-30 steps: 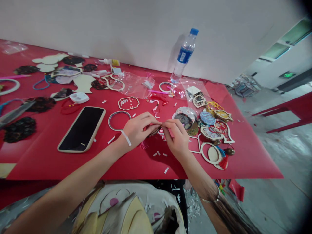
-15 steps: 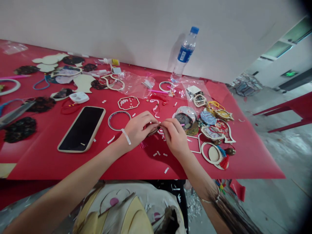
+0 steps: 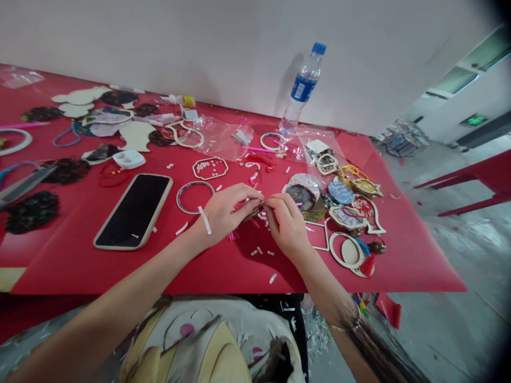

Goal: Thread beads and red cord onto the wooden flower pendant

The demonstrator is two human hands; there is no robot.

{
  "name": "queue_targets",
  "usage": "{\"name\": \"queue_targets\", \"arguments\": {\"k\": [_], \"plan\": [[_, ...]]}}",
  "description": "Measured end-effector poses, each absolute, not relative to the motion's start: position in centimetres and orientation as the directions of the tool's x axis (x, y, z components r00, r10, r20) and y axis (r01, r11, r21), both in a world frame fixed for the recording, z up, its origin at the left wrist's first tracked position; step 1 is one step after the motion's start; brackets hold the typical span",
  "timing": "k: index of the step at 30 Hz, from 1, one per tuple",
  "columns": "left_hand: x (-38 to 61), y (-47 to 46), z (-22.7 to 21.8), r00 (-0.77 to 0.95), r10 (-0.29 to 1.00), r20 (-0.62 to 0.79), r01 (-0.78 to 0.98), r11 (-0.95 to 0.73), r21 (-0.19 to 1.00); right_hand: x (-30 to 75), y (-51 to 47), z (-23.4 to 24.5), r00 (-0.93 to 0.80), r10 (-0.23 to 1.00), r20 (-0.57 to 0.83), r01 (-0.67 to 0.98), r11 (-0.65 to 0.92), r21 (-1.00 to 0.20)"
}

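Over the red table cover (image 3: 223, 266) my left hand (image 3: 225, 210) is closed around a small round ornament (image 3: 252, 213), of which only a dark edge and a pink tassel below show. A strip of white tape sticks to the back of that hand. My right hand (image 3: 285, 223) meets it fingertip to fingertip, pinching a thin pink stick or cord at the ornament's edge. Small white paper scraps (image 3: 261, 250) lie just below both hands.
A phone (image 3: 133, 210) lies face up to the left, a metal ring (image 3: 195, 197) beside it. Wooden ornament frames and tassels (image 3: 355, 213) pile up at right. A water bottle (image 3: 302, 88) stands by the wall. Cut-out shapes and plastic bags cover the far left.
Both hands stay together in the same spot; my right hand has shifted slightly left and its fingers have tightened on the ornament's edge.
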State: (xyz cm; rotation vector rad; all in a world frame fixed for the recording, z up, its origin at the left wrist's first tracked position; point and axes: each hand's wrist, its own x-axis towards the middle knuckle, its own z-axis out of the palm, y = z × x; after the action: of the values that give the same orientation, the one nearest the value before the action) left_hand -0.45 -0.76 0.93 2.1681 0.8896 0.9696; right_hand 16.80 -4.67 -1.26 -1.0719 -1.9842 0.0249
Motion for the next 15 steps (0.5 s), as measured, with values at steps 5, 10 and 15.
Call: {"name": "queue_targets", "arguments": {"k": [5,10,15], "plan": [[-0.44,-1.43,1.29,0.511,0.780,0.362,0.368,-0.579,0.727,16.72,-4.73,-1.32,-0.227,0.707,0.669,0.674,0.610,-0.416],[-0.50,-1.65,1.35,0.486,0.802,0.349,0.353,-0.545,0.761,16.73,-4.83,-1.46,-0.207,0.689,0.694,0.662,0.621,-0.419],[-0.43,-1.11,1.48,0.459,0.858,0.230,0.223,-0.362,0.905,16.76,-5.02,-1.36,-0.175,0.658,0.733,0.666,0.627,-0.404]]}}
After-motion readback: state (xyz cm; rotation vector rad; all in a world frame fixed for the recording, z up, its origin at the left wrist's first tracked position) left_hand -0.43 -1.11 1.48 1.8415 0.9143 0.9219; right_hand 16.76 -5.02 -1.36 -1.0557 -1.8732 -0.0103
